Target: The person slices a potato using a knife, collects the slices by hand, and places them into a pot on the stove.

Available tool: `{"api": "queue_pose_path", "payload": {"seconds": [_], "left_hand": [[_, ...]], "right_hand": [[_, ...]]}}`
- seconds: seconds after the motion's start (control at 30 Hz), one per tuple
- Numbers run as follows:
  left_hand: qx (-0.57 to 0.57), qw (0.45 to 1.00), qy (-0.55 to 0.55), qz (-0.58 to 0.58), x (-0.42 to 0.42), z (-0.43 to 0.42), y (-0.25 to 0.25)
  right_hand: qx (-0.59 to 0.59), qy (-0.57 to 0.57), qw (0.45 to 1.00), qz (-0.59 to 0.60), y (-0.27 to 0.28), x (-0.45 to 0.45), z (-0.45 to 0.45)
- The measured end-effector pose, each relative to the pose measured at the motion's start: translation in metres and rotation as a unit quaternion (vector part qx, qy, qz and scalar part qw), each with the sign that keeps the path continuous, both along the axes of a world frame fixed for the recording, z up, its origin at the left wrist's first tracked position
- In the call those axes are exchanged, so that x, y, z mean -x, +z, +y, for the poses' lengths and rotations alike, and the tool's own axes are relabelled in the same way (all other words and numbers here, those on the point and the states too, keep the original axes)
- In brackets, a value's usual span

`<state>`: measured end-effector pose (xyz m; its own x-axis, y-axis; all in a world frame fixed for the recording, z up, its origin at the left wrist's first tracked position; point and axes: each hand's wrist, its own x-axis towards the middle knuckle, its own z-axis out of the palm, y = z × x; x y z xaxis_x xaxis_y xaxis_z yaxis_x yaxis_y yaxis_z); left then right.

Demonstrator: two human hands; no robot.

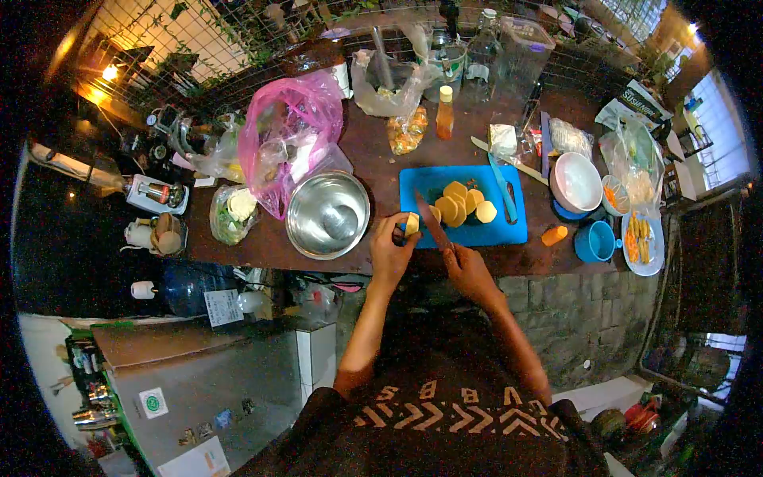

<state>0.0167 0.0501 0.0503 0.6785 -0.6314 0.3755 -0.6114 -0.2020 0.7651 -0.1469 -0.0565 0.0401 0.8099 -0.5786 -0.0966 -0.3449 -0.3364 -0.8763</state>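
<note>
Slicing, by the look of it, and well into it judging by slices made. Gripping knife [430, 220] in right hand [467, 270], closed round handle. Pinching chunk [412, 225] between thumb and fingers of left hand [390, 242], over left end of board [477, 233]. Holding blade just right of chunk, between chunk and slices [457, 203]. Can't tell whether touching chunk or not.

Next move, as judged: probably calls for either bringing blade onto chunk for another cut, or setting chunk down flat first. Needs steady pinch, with fingertips tucked back from edge; not much left to hold, so easy to slip.

Looks of chunk: small, pale yellow, short, seemingly a last end; partly hidden by fingers. Looks of slices: round, flat, yellow to light orange, overlapping in loose pile just beyond and right of right hand, with one paler round at right side of pile. Apparently peeled. Too small to judge evenness of thickness.

Also near hands: teal knife [502, 189] lying on board, right of slices; steel bowl [306, 208] left of left hand; orange piece [555, 235] right of right hand, off board; blue cup [594, 242] farther right.
</note>
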Motion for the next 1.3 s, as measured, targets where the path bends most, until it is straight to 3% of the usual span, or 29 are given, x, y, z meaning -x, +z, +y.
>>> {"api": "queue_pose_path", "payload": {"seconds": [0.03,0.27,0.67,0.97,1.03,1.3], "left_hand": [[-0.012,0.999,0.002,0.044,0.0,0.001,0.0],[0.027,0.999,0.007,0.037,-0.004,0.002,-0.007],[-0.004,0.999,-0.021,-0.029,-0.007,0.004,-0.009],[0.038,0.998,-0.049,-0.019,-0.013,-0.002,-0.023],[0.038,0.998,-0.052,0.028,-0.013,-0.003,-0.019],[0.017,1.0,-0.018,0.018,-0.01,0.0,-0.023]], "right_hand": [[-0.009,-0.001,1.0,-0.001,0.0,0.0,0.001],[-0.014,-0.008,1.0,0.014,0.004,-0.001,0.003],[-0.005,0.009,1.0,0.02,0.013,-0.01,0.007],[0.092,-0.031,0.991,0.092,0.007,-0.006,0.009],[0.123,-0.034,0.985,0.114,0.004,-0.006,0.011],[0.177,-0.039,0.976,0.119,0.022,-0.01,0.022]]}}
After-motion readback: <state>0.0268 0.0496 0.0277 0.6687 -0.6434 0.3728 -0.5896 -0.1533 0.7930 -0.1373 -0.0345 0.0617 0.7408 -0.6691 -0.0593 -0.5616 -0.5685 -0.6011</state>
